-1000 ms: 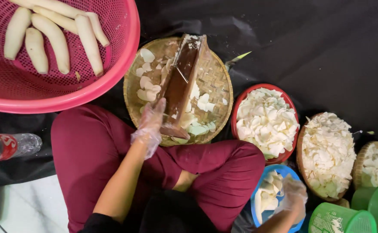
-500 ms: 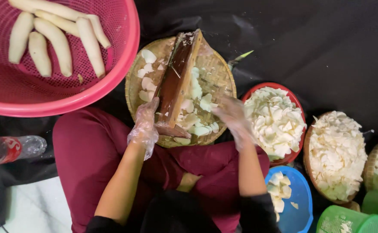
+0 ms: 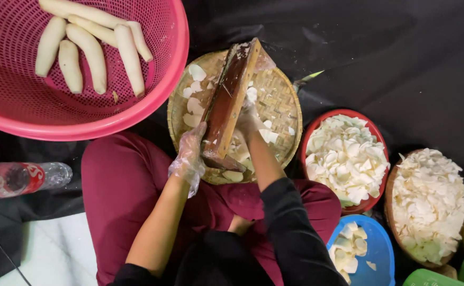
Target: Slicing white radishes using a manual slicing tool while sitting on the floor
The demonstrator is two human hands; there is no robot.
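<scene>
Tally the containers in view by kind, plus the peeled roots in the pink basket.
Pink plastic basket: 1
Woven bamboo trays: 3, two cut by the frame edge
Red bowl: 1
Blue bowl: 1
Green containers: 2, partly out of frame
Peeled white roots: 6
Total: 14

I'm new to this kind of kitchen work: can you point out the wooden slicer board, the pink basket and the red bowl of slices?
wooden slicer board point(image 3: 226, 100), head view, mid board face.
pink basket point(image 3: 152, 103), head view, lower right rim.
red bowl point(image 3: 374, 132), head view, right rim.
</scene>
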